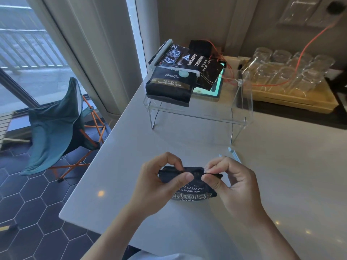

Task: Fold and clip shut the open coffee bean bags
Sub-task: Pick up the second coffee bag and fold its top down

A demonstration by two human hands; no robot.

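Left hand (pixel 159 177) and right hand (pixel 228 180) both pinch the folded top of the coffee bag (pixel 191 186). The bag looks soft, crinkly and light; best gripped along the fold's ends. A clip (pixel 234 154) lies just beyond.

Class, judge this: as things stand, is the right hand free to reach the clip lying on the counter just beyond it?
Probably not yet: the right hand is pinching the coffee bag fold. The clip lies unobstructed, just beyond it.

"BLUE MOUNTAIN FOOD" on shelf bag (pixel 170 84)
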